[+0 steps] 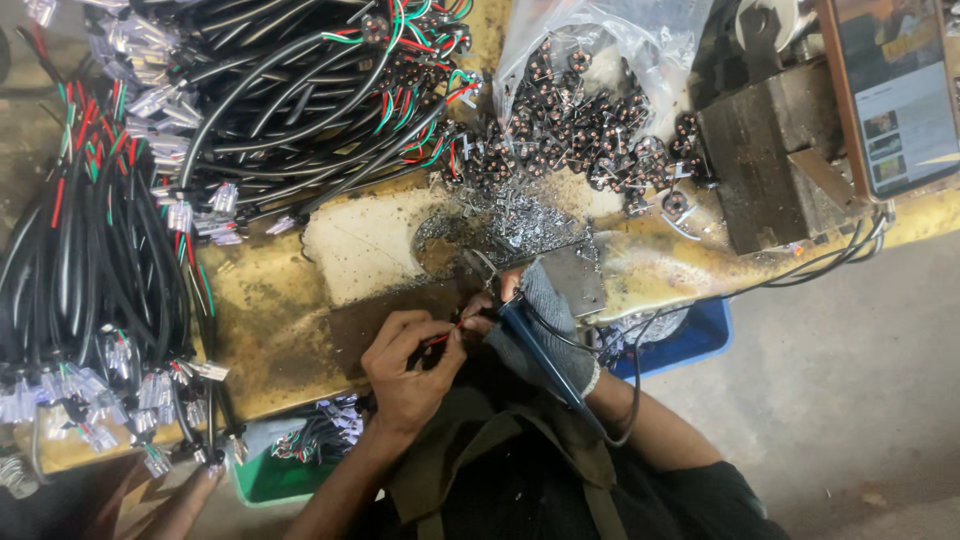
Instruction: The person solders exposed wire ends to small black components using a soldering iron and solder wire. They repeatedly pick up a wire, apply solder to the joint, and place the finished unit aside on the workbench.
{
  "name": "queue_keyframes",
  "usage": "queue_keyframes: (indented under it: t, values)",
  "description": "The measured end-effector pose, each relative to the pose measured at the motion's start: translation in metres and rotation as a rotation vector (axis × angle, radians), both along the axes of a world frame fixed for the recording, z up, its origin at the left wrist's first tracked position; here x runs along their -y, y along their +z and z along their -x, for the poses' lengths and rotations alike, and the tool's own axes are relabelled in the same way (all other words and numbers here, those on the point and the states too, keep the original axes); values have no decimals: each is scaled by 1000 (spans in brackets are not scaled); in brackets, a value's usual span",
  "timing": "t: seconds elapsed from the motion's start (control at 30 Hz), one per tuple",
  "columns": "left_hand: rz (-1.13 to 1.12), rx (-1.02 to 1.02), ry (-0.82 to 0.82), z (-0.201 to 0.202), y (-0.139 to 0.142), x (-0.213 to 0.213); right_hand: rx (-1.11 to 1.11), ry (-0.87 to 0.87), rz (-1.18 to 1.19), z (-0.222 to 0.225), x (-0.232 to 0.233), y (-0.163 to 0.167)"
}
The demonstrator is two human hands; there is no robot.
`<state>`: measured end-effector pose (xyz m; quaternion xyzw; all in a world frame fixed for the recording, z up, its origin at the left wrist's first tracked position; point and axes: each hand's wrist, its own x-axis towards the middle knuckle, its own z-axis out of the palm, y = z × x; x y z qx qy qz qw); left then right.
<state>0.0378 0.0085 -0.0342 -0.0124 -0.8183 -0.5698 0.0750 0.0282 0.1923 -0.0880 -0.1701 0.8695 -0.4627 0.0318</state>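
Seen from the head camera, both hands meet just off the near edge of the worktop (270,330), a stained yellow bench. The left hand (405,365) is bare and pinched narrow, thumb and forefinger closed on a thin red wire (445,337). That wire's long axis runs from the pinch up and to the right, towards the right hand, so its free end lies between the two hands, nearer the right one. The right hand (540,325) wears a grey knit glove and is closed around a blue-handled soldering iron (535,345). The iron's handle slants from lower right to upper left, its tip pointing at the wire end; whether tip and wire touch is too small to tell.

Further in on the bench, a patch of silvery solder scraps (505,225) lies just beyond the hands. A clear plastic bag of small copper-wound coils (585,110) spills open towards the far edge. Bundles of black cable with red and green leads (290,100) fill the far left corner and left edge. A tablet screen (895,95) leans at the far right.
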Motion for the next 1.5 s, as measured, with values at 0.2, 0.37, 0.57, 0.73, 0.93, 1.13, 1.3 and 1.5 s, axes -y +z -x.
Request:
queue_keyframes:
  t: [0.2, 0.37, 0.57, 0.73, 0.93, 1.13, 1.3, 1.5]
  values:
    - [62, -44, -46, 3, 8, -2, 219, -59, 652, 1, -3, 33]
    - [133, -176, -31, 2, 10, -5, 297, -43, 464, 3, -5, 38]
    - [92, -185, -38, 1, 0, -1, 184, -139, 462, 0, -3, 29]
    - [96, -189, -44, 1, 3, 1, 280, -144, 482, 1, -1, 25]
    - [276, -331, 50, -12, 9, 6, 268, -209, 491, -3, -6, 23]
    - [462, -587, 63, -70, -25, 69, 347, -222, 531, 0, -9, 28]
    - [432, 69, 463, -105, -63, 121, 247, -214, 391, 0, -9, 36]
    - [-382, 589, 1018, -98, -78, 161, 252, -220, 380, 2, -3, 33]
